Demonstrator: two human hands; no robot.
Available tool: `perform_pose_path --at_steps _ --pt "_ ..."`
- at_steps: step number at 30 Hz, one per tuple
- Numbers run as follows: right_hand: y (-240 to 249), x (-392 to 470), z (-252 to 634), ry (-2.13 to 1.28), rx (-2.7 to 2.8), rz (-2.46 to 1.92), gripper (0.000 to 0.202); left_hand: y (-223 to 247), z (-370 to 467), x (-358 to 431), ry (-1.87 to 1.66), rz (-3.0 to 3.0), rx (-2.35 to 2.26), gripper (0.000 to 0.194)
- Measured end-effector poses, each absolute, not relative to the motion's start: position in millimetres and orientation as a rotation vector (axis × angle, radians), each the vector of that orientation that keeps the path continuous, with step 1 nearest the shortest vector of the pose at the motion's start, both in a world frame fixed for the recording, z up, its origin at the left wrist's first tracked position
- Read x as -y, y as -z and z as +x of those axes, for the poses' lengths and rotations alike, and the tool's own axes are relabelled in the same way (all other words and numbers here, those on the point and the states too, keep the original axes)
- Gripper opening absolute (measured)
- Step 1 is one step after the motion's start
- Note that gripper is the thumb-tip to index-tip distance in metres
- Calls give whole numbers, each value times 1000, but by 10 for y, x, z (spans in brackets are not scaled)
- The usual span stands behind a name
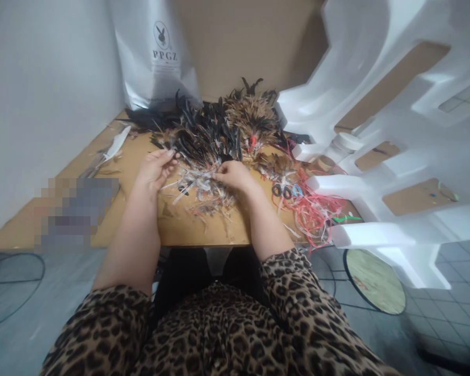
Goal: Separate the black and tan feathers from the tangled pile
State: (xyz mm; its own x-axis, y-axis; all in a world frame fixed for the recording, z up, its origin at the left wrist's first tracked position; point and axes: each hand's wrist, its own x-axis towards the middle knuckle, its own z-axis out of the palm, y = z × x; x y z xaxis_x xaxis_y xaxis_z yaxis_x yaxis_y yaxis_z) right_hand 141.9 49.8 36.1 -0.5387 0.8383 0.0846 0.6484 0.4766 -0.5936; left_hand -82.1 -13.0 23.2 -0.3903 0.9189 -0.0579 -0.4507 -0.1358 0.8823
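Note:
My left hand [159,168] is closed in a pinch, with a small dark feather [176,155] at its fingertips. My right hand [235,175] has its fingers pressed together over the pale quill ends; what they pinch is too small to make out. Between and beyond the hands spreads a pile of black feathers [203,130]. A bunch of brown feathers [253,117] with a red tie stands behind my right hand. Loose pale quills and fluff [207,190] litter the table just below both hands.
The brown table [196,230] carries red and white strings [313,211] on the right, near black ring handles [282,191]. White moulded foam [348,183] rises along the right side. A silver bag [160,68] stands at the back, and a white feather [117,142] lies left.

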Motion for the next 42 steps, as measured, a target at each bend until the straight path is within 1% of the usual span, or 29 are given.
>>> perform_pose_path --at_steps 2,3,5,6,8,10,12,14,17,18,21,23,25,28,30,32,35,37,39,42 --pt "-380 -465 1434 -559 2494 -1387 26 -214 -831 102 -1768 635 -1149 9" --pt "-370 -446 1413 -524 2544 -1415 23 -203 -829 89 -1782 640 -1173 8" --pt "-315 -413 1322 -539 2608 -1335 12 -187 -820 70 -1793 654 -1210 8" --pt "-279 -401 1262 -600 2604 -1234 8 -183 -814 65 -1798 661 -1222 9" --pt "-216 -393 1151 -839 2466 -1040 9 -186 -804 66 -1810 662 -1233 9" --pt "-199 -414 1106 -1106 2235 -936 19 -199 -795 75 -1821 628 -1258 10" --pt "-237 -468 1172 -1216 2051 -929 28 -214 -787 82 -1831 580 -1299 10" --pt "-315 -549 1352 -1071 2003 -1034 26 -223 -779 83 -1830 557 -1333 10" --pt "-436 -659 1721 -616 2124 -1357 16 -226 -771 71 -1846 548 -1379 9" --pt "-462 -677 1829 -517 2190 -1489 16 -226 -769 67 -1865 545 -1398 8" --pt "-472 -668 1987 -396 2336 -1790 27 -234 -769 58 -1963 560 -1432 7" --pt "-419 -631 1936 -385 2389 -1814 24 -243 -774 59 -2024 574 -1422 6" --pt "-338 -587 1799 -507 2409 -1669 11 -254 -782 62 -2041 546 -1383 6" --pt "-231 -519 1544 -1024 2192 -1381 11 -266 -794 74 -2048 489 -1283 6" --pt "-205 -480 1400 -1233 2022 -1203 6 -268 -803 86 -2056 491 -1201 5" --pt "-226 -452 1301 -1381 1927 -1044 7 -264 -813 95 -2052 506 -1133 3" --pt "-309 -435 1234 -1513 1872 -871 11 -246 -830 95 -2008 510 -1103 3" --pt "-371 -432 1235 -1534 1847 -815 13 -228 -840 89 -1963 523 -1113 4" --pt "-421 -431 1263 -1523 1831 -796 16 -212 -846 84 -1930 538 -1127 5" --pt "-468 -436 1336 -1516 1836 -843 14 -199 -845 85 -1898 569 -1146 7"
